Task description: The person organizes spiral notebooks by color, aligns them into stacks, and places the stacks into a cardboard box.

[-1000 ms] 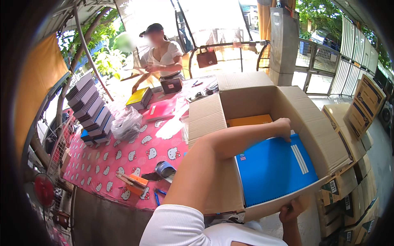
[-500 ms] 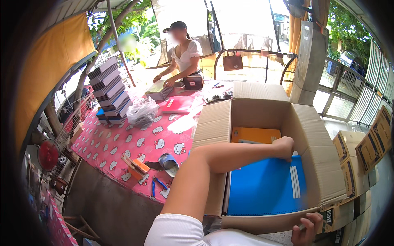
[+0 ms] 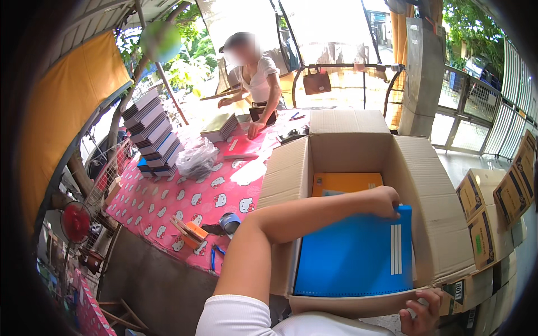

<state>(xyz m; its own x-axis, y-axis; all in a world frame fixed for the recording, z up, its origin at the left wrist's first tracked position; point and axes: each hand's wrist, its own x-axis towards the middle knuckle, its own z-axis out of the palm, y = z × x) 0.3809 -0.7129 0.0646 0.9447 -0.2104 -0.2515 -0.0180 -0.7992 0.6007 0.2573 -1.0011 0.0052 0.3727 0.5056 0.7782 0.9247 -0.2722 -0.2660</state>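
Observation:
A blue notebook [image 3: 347, 252] with white label lines lies in the near part of an open cardboard box [image 3: 358, 307]. My left hand [image 3: 384, 201] reaches across the box, its fingers closed on the notebook's far right corner, which looks slightly raised. Behind it an orange notebook [image 3: 336, 182] shows at the box's far end, partly covered by my forearm. Just outside the box's near right corner is my right hand [image 3: 423, 311], its fingers loosely curled and apart from the thumb, with nothing visible in it.
On the pink patterned table [image 3: 151, 210] stand a tall notebook stack [image 3: 151, 126], a plastic bag [image 3: 196, 158], tape [image 3: 230, 222] and blue-handled pliers [image 3: 216, 256]. Across it a person [image 3: 260, 84] touches a red notebook [image 3: 244, 147]. Cardboard boxes [image 3: 482, 229] stand at right.
My left hand has shifted the blue notebook a little toward the left, with its far corner raised. The other person's hand has moved from the notebook pile to the red notebook.

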